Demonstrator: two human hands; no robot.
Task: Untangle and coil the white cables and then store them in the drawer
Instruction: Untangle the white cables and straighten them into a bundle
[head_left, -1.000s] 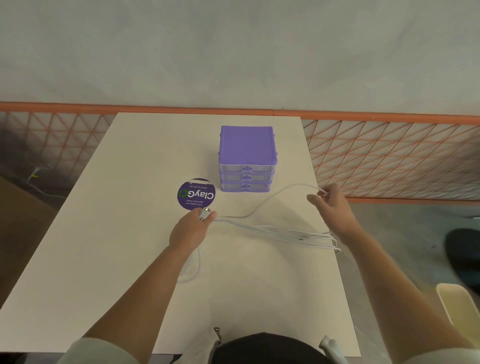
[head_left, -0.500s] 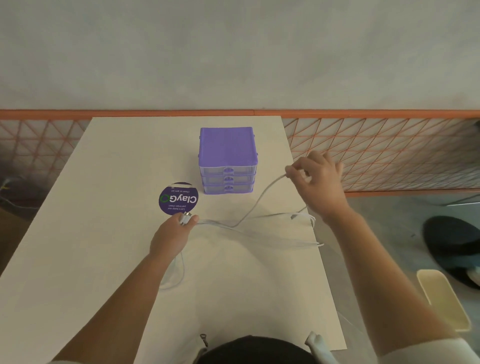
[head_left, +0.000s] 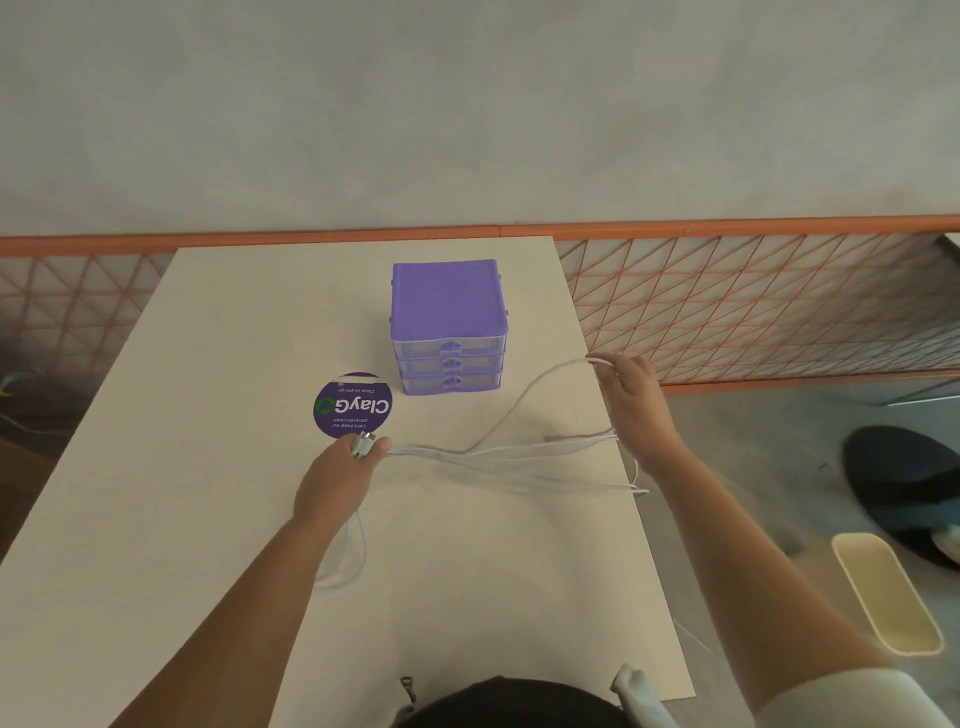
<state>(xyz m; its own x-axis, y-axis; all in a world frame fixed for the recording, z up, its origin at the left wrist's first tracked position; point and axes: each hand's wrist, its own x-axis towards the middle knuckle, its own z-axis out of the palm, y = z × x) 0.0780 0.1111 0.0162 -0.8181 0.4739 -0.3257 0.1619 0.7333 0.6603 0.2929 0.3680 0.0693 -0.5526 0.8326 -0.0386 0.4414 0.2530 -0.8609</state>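
Several white cables (head_left: 498, 460) stretch across the white table (head_left: 197, 493) between my two hands. My left hand (head_left: 337, 480) pinches the cable plugs, just below a round purple sticker. My right hand (head_left: 636, 410) is raised near the table's right edge and grips a cable loop at its fingertips, with more strands running under the palm. A slack loop of cable (head_left: 348, 561) trails beside my left forearm. The purple drawer unit (head_left: 449, 327) with three shut clear drawers stands behind the cables.
The round purple sticker (head_left: 353, 405) lies flat left of the drawer unit. An orange mesh railing (head_left: 753, 306) runs behind and right of the table. A cream tray (head_left: 883, 592) and a dark object (head_left: 904, 483) sit on the floor at right.
My right hand has drawn the cable loop out to the right and a little nearer, away from the drawer unit. My left hand keeps its pinch on the plugs.
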